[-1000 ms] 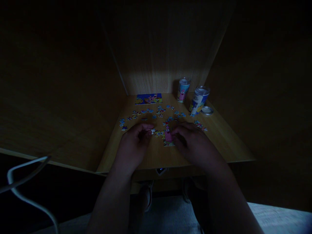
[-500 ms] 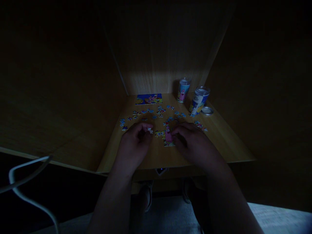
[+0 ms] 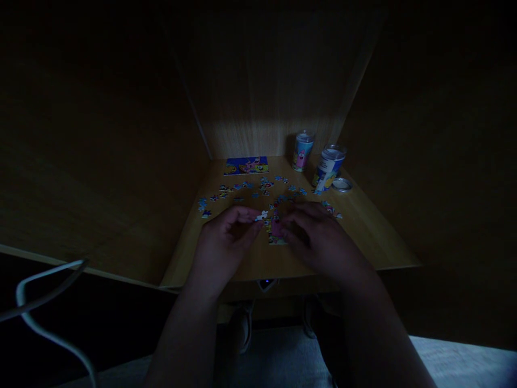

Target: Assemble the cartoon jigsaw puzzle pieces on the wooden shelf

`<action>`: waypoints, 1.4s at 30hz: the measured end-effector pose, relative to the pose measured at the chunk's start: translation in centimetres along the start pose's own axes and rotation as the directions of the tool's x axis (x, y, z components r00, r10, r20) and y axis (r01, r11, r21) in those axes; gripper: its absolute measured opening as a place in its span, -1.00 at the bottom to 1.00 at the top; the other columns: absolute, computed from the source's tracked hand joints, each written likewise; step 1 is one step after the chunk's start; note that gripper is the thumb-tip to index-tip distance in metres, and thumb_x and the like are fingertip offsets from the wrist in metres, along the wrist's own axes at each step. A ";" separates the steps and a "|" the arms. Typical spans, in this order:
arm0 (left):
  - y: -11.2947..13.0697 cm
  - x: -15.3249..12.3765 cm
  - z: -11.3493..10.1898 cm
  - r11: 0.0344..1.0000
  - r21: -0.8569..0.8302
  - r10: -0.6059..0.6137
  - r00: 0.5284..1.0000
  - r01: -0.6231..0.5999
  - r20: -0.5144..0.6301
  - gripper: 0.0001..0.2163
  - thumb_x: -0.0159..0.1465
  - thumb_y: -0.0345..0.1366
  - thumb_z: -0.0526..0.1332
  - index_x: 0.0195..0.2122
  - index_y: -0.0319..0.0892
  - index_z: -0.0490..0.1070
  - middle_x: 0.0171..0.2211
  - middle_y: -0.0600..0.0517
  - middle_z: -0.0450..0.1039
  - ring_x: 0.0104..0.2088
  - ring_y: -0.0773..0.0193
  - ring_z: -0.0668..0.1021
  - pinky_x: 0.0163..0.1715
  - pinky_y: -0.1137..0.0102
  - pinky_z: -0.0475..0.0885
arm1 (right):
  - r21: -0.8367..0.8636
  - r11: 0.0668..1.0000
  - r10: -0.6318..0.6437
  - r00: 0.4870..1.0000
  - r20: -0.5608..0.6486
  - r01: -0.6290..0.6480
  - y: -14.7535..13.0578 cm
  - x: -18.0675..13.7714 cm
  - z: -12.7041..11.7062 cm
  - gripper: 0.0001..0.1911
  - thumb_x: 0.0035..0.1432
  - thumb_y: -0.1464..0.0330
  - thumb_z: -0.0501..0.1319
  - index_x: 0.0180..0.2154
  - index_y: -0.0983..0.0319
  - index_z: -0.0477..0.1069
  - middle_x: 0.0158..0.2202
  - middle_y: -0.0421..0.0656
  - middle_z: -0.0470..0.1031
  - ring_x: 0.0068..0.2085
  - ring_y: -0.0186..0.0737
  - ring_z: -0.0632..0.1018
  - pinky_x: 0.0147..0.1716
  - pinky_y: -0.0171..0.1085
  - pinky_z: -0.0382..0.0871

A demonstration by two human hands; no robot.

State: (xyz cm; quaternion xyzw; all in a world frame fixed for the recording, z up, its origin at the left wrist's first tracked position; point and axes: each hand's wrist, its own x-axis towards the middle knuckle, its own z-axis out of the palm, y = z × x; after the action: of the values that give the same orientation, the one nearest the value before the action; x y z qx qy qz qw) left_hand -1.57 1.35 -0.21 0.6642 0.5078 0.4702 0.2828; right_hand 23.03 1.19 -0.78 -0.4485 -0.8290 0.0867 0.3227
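Puzzle piece: I see it pinched in my left hand fingers, just beside the assembled section on the bench. My right hand rests on that section, fingers curled; grip cannot be told. Loose pieces lie beyond it, two tins and a lid farther right.

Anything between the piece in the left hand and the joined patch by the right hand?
Nothing visible. The left hand pinches a pale puzzle piece at the left edge of the joined patch; no loose piece shows in between. The right hand rests on the patch's right side, covering part of it.
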 end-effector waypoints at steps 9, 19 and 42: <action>1.1 -1.0 1.1 0.995 -0.011 0.095 0.995 -0.095 0.010 -0.91 0.36 -0.25 0.53 -0.20 -0.06 0.68 -0.25 0.08 0.75 -0.23 0.22 0.75 -0.12 0.37 0.68 | 0.050 0.997 -0.048 0.997 -0.054 0.051 -0.6 0.1 -0.6 -0.86 0.60 0.23 0.28 0.03 0.09 0.59 0.12 -0.05 0.70 0.19 0.05 0.64 0.27 0.09 0.50; 1.5 -0.6 1.3 0.970 0.037 0.231 0.955 -0.242 0.188 -0.87 0.39 -0.44 0.50 -0.21 -0.07 0.64 -0.29 0.14 0.76 -0.33 0.29 0.74 -0.24 0.44 0.63 | 0.159 0.982 -0.099 0.994 -0.048 0.106 -0.2 0.0 -0.5 -0.88 0.59 0.35 0.22 -0.01 0.09 0.56 0.06 -0.09 0.69 0.14 0.01 0.63 0.20 0.03 0.49; 1.4 -0.5 2.5 0.804 0.358 0.324 0.855 -0.475 0.405 -0.96 0.53 -0.36 0.37 -0.06 -0.10 0.62 0.00 -0.04 0.72 0.07 0.00 0.67 0.16 0.02 0.55 | -0.042 0.994 0.097 0.993 -0.069 -0.100 0.7 0.1 0.6 -0.78 0.62 0.31 0.13 -0.17 0.14 0.47 -0.15 -0.05 0.63 -0.05 0.05 0.59 0.05 0.01 0.41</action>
State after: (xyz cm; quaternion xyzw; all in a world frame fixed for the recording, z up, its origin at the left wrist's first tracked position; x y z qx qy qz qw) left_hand 1.28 0.67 -0.14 0.8717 0.3944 0.2748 0.0954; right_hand 23.05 1.77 -1.52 -0.4988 -0.7963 0.0686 0.3351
